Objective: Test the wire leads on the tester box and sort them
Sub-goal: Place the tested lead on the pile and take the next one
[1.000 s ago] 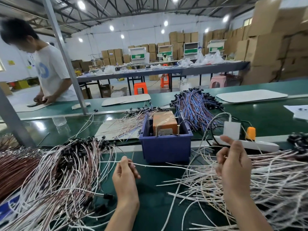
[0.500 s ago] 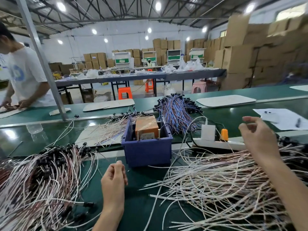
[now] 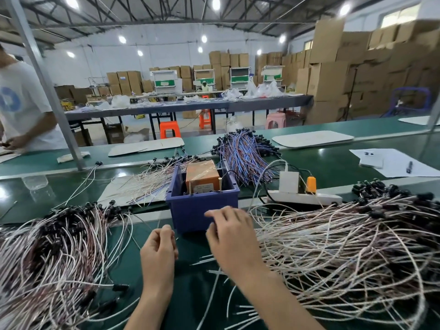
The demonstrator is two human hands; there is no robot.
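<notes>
An orange tester box [image 3: 202, 173] sits in a blue bin [image 3: 202, 210] at the middle of the green bench, with two brass posts at its front. A pile of white and brown leads with black ends [image 3: 59, 246] lies on the left. A bigger pile of pale leads [image 3: 345, 246] lies on the right. My left hand [image 3: 158, 253] hovers in front of the bin with curled fingers and thumb against the index finger; no wire shows plainly in it. My right hand [image 3: 229, 236] is at the bin's front wall beside the right pile, fingers loosely bent, slightly blurred.
A bundle of blue and purple leads [image 3: 245, 158] lies behind the bin. More pale leads lie on a cardboard sheet [image 3: 142, 189]. A white power strip [image 3: 302, 198] with an orange plug [image 3: 310, 184] lies right of the bin. Papers [image 3: 392, 163] lie far right. A person [image 3: 21, 110] stands beyond a metal post [image 3: 47, 91].
My right hand reached far right over the pile, then swung back left to the bin's front. The wire once stretched between my hands no longer shows. My left hand stayed in place.
</notes>
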